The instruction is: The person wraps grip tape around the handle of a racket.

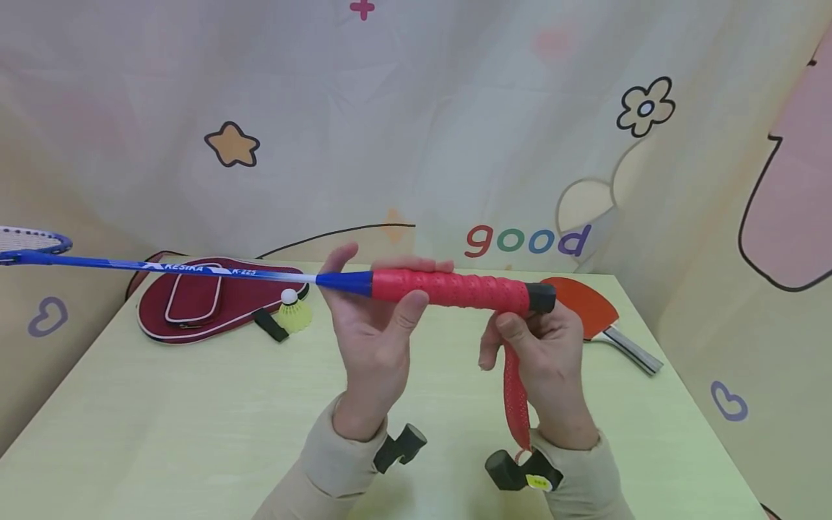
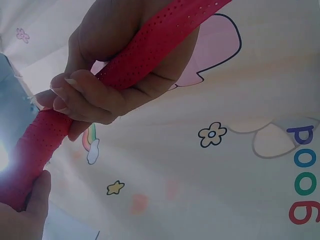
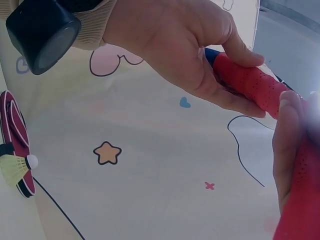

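A blue badminton racket (image 1: 214,271) is held level above the table, its head cut off at the left edge of the head view. My left hand (image 1: 370,347) holds its handle, the thumb on the near side and the fingers behind. Red perforated grip tape (image 1: 455,290) is wound round the handle as far as the black butt end (image 1: 542,297). Beneath that end my right hand (image 1: 552,354) pinches the tape's loose length, which hangs down past the wrist. The left wrist view shows this strip (image 2: 145,55) crossing the right palm.
At the table's back left lie a maroon racket case (image 1: 240,296), a yellow shuttlecock (image 1: 295,312) and a black strap (image 1: 270,325). An orange table tennis bat (image 1: 581,307) lies back right, behind the right hand. A printed curtain (image 1: 416,130) encloses the table.
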A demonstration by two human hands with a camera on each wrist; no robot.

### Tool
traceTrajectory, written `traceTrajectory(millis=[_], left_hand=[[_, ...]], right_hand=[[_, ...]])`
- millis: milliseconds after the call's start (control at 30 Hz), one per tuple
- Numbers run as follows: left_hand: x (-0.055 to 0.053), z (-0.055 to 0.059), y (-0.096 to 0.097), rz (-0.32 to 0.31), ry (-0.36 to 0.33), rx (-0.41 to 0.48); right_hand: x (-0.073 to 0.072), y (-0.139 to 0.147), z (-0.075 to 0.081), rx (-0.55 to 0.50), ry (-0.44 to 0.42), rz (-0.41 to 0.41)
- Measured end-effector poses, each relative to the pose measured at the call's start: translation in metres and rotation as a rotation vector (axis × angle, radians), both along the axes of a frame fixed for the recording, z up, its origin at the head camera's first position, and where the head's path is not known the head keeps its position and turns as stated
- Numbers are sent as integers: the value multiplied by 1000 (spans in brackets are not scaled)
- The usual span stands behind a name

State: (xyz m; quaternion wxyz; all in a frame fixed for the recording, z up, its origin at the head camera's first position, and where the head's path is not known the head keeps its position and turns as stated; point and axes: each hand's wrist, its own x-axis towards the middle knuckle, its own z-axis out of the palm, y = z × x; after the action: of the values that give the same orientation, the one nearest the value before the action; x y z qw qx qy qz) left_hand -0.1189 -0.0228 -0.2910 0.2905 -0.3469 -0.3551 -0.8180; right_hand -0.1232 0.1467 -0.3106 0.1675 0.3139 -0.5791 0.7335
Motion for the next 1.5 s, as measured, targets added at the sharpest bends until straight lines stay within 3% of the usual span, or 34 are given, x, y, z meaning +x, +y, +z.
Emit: traceTrajectory(millis=[233,500,1033,1267,1400,1500], left_hand=[[1,-2,2,35,-36,-6],[1,-2,3,33,-62,7],[-1,-3,0,48,-134,71],[-1,-5,-1,87,-180,58],[1,-5,0,92,-222,56],[1,-4,1,48,-211,56]], right_hand=[[1,0,0,-10,-3,-6],[-4,-6,0,-75,65,13],[0,-2,2,80,-45,-4],[-2,-3,2,33,20,66],[1,-4,2,35,30,24],[3,-4,2,37,23,-18]])
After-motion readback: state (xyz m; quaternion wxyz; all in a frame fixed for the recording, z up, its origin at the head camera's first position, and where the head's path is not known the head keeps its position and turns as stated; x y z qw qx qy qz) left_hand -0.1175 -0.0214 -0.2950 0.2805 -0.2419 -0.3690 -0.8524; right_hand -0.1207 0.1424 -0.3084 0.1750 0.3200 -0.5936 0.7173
